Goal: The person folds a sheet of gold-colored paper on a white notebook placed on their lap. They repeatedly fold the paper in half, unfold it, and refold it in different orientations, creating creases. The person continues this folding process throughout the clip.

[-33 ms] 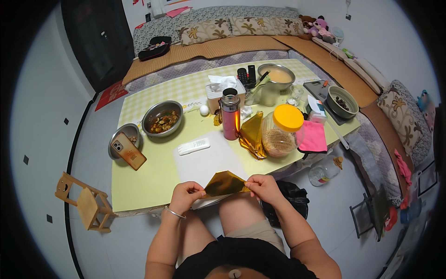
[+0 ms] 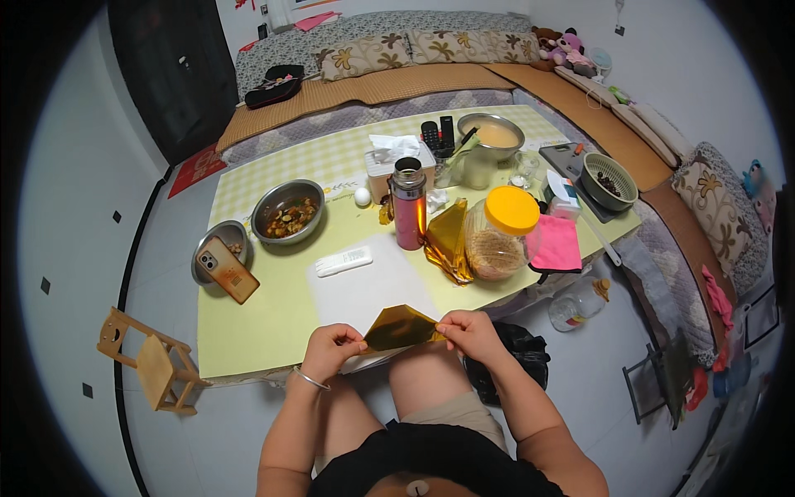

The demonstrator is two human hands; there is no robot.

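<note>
Between my two hands stretches a folded sheet of gold foil paper (image 2: 402,328), shiny, with slanted upper sides, just over the table's front edge. My left hand (image 2: 335,344) pinches its left corner between thumb and fingers. The right corner is gripped the same way by my right hand (image 2: 465,333). Under and beyond the foil lies a white sheet (image 2: 364,294) on the table, with a white, narrow packet (image 2: 344,261) on it. More crumpled gold foil (image 2: 448,240) stands between a pink thermos (image 2: 409,207) without its lid and a yellow-lidded jar (image 2: 497,240).
To the left are a steel bowl of food (image 2: 288,211) and a smaller bowl (image 2: 217,236) with a phone (image 2: 227,269) leaning on it. Farther back stand a tissue box (image 2: 402,166), an egg (image 2: 362,196) and a bowl of pale liquid (image 2: 501,137). A wooden chair (image 2: 157,364) is at left.
</note>
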